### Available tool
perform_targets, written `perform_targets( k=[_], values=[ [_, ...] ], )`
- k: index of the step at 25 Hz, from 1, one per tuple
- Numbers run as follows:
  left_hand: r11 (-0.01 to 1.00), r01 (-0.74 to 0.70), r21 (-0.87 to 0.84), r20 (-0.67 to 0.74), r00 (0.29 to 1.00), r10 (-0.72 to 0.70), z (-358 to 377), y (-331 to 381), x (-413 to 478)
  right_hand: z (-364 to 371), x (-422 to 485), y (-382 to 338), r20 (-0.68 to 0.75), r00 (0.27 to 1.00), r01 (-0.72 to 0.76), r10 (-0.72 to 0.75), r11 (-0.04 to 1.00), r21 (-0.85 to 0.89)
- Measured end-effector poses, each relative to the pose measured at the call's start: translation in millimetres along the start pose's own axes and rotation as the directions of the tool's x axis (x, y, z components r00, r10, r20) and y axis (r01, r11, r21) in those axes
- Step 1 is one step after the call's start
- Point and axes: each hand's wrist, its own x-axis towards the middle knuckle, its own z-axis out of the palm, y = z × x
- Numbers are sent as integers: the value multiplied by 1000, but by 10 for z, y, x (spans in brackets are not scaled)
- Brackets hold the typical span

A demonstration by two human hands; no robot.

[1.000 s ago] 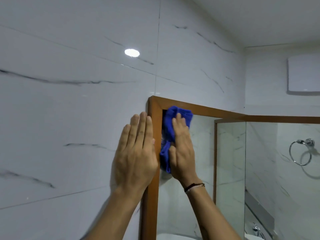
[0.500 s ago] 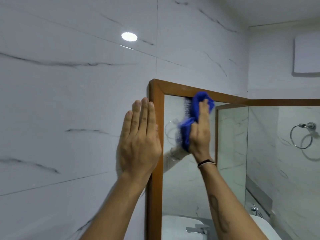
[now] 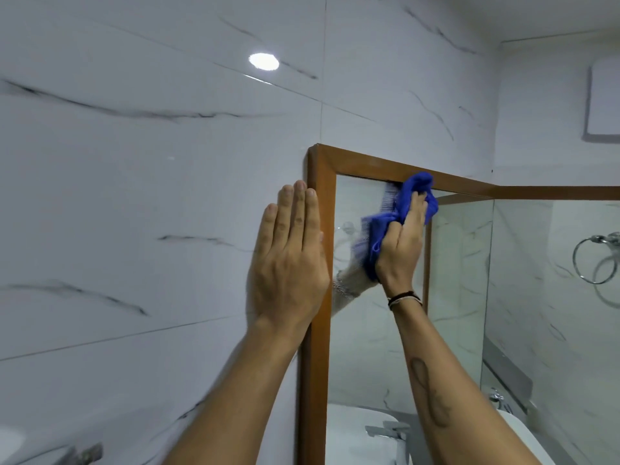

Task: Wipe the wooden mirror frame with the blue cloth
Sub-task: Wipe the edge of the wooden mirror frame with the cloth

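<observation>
A wooden mirror frame hangs on a white marble-tiled wall, its top left corner in the middle of the view. My right hand holds a bunched blue cloth and presses its top against the lower edge of the frame's top rail. The rest of the cloth lies against the glass. My left hand is flat on the wall tile, fingers together and pointing up, its edge touching the frame's left rail. The mirror shows a faint reflection of my right hand and cloth.
The mirror reflects a white basin with a tap. A chrome towel ring hangs on the right wall. A white panel sits high on the right. The marble wall fills the left side.
My right hand slid the cloth from the top left corner of the frame rightward along the top rail. My left hand stayed flat beside the left rail.
</observation>
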Motion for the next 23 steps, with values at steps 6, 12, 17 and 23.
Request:
perform_targets(
  k=[6,12,17,23],
  values=[
    [1000,-11,-7,-1,1000,11,-13,0,19,370,-443,-202,205,873,446,-443,894,37],
    [999,-50,2,54,997,50,-77,-27,-215,279,-587,-40,263,829,505,-494,863,28],
    [999,-39,-16,71,997,40,-71,38,-661,189,-971,310,271,825,524,-496,851,-40],
    [996,49,-73,92,995,-42,-54,211,-1387,-39,-1866,935,313,832,504,-459,860,-80]
  ],
)
